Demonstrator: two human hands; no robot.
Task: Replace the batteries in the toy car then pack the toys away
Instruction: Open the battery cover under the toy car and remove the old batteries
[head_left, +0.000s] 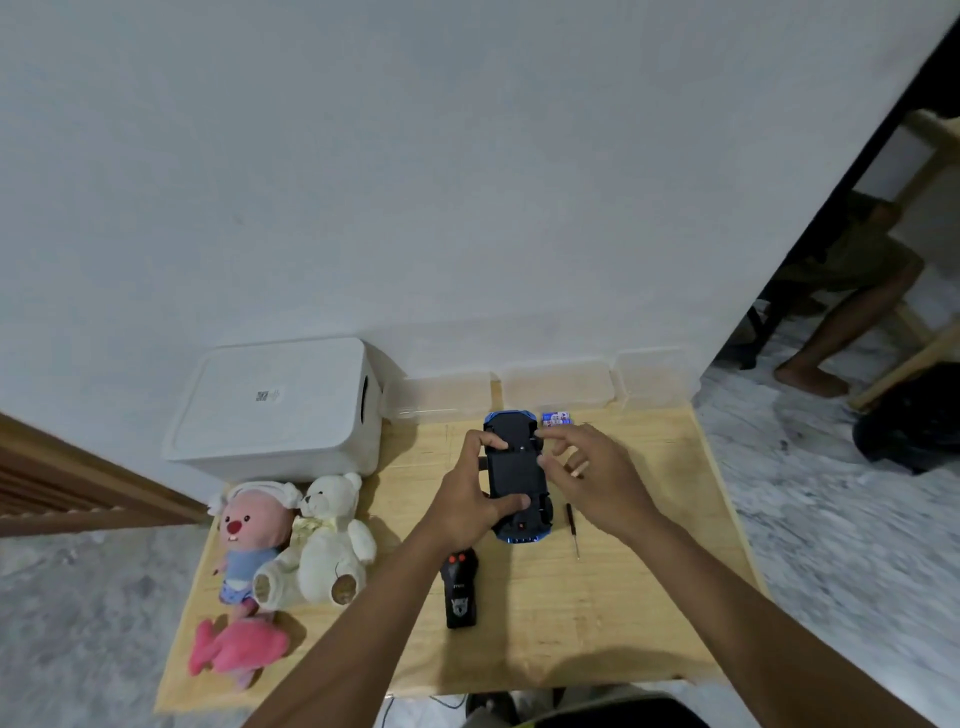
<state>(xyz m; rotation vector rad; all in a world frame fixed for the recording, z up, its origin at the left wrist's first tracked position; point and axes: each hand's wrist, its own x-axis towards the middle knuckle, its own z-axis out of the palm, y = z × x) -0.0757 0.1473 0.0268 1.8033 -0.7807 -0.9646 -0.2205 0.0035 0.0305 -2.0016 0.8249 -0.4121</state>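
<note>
A blue toy car (515, 470) lies upside down on the wooden table (623, 597), its black underside facing up. My left hand (470, 491) grips its left side, thumb across the chassis near the rear and a finger on top toward the front. My right hand (582, 467) hovers at the car's right side with its fingers loosely curled and its fingertips at the car's edge; it seems to hold nothing. Blue batteries (557, 417) lie just past the car's far right corner. A small screwdriver (573, 527) lies to the car's right. The black remote (458, 587) lies nearer me.
A white lidded storage box (275, 405) stands at the table's back left. Clear plastic containers (550, 387) line the wall. A pink plush (249, 535), white teddy bear (327, 540) and pink fish plush (236, 649) lie at left. A person's legs (831, 322) are at far right.
</note>
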